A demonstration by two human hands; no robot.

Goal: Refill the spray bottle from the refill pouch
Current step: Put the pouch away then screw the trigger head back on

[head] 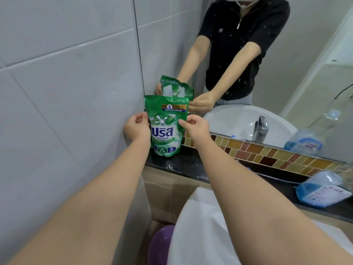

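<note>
A green refill pouch (pixel 165 127) with white lettering stands upright on the black ledge (pixel 181 165), close to the tiled wall and the mirror. My left hand (pixel 136 128) pinches its left edge. My right hand (pixel 193 127) pinches its right edge, thumb on the front. A clear plastic bottle (pixel 324 190) holding blue liquid lies at the far right of the ledge; its top is cut off by the frame edge.
A white sink basin (pixel 200 226) sits below the ledge between my arms. Behind the ledge run a mosaic tile strip (pixel 267 152) and a mirror (pixel 248 73) reflecting a person, the pouch and the tap. A purple tub (pixel 160 243) stands on the floor.
</note>
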